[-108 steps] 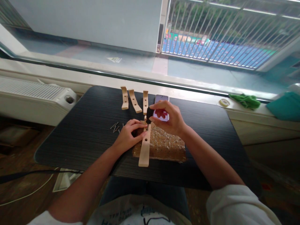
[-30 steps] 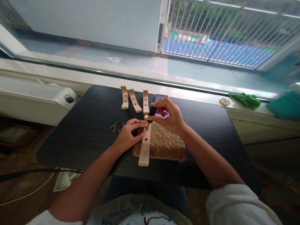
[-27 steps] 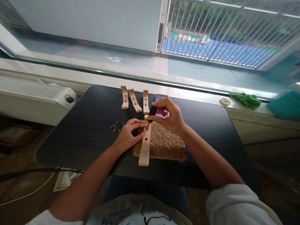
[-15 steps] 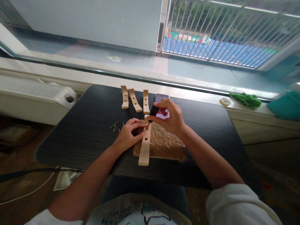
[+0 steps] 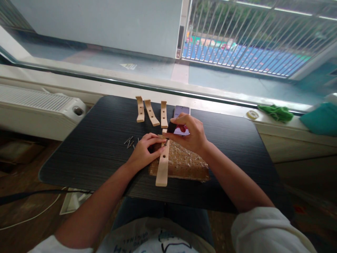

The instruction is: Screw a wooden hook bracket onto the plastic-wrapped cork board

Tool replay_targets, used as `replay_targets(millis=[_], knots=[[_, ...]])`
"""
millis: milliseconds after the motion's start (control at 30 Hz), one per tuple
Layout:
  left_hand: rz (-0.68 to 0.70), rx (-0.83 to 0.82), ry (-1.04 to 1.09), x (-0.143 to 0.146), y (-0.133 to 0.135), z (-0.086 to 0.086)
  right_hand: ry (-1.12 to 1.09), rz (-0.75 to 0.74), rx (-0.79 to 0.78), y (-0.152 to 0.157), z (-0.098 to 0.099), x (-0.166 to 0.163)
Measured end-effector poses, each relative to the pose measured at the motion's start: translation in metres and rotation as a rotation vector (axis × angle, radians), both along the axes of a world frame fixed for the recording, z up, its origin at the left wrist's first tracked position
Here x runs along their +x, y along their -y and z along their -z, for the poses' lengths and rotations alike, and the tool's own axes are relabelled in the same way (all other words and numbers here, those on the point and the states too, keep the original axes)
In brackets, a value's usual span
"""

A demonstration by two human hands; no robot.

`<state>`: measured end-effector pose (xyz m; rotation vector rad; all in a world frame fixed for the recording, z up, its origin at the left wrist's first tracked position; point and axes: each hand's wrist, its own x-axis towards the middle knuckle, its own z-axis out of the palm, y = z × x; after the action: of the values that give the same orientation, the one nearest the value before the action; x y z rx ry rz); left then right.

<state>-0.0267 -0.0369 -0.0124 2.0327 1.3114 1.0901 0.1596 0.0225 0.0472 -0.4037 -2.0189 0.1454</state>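
Observation:
My left hand (image 5: 146, 150) is closed on a pale wooden piece (image 5: 162, 172) with screw holes, pinning it against a brown, plastic-wrapped board (image 5: 188, 163). Between the fingers and thumb of my right hand (image 5: 192, 135) is the black handle of a screwdriver (image 5: 171, 127). Its shaft slants down to the wooden piece, beside my left fingertips. Whether a screw sits under the tip is hidden by my fingers. Beyond my hands lie three similar curved wooden pieces with holes: one at left (image 5: 140, 109), one in the middle (image 5: 152, 112), one at right (image 5: 163, 114).
Several loose screws (image 5: 129, 142) lie left of my left hand on the dark table (image 5: 86, 151). A phone (image 5: 182, 111) rests behind my right hand. On the window sill are a tape roll (image 5: 252, 114) and a green cloth (image 5: 276, 113). A radiator (image 5: 39, 105) stands at left.
My right hand and the screwdriver handle have shifted slightly left and down. My left hand and the wooden piece have stayed in place.

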Motion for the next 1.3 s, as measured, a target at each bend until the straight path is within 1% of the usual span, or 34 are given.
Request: replay_targets(millis=[167,333,433,567,667,1033,1233,1300], knots=[[0.003,-0.010,0.002,-0.001,0.000,0.001,0.056,-0.033,-0.055,0.000,-0.005,0.005],[0.001,-0.008,-0.010,0.000,-0.001,0.001,0.110,-0.135,-0.122,-0.001,-0.012,0.010],[0.000,-0.001,-0.004,0.000,-0.001,0.001,0.115,-0.193,-0.198,-0.001,-0.014,0.011],[-0.003,0.001,-0.003,0.000,-0.001,0.002,0.128,-0.179,-0.338,0.001,-0.012,0.012],[-0.006,-0.007,-0.006,0.000,-0.001,0.002,0.125,-0.182,-0.389,0.002,-0.011,0.012],[-0.016,-0.027,-0.023,-0.001,0.000,0.002,0.139,-0.226,-0.403,0.002,-0.012,0.012],[-0.017,-0.035,-0.031,0.000,-0.001,0.002,0.122,-0.276,-0.303,0.000,-0.017,0.011],[-0.019,-0.036,-0.032,-0.001,-0.001,0.001,0.118,-0.301,-0.294,0.000,-0.018,0.011]])
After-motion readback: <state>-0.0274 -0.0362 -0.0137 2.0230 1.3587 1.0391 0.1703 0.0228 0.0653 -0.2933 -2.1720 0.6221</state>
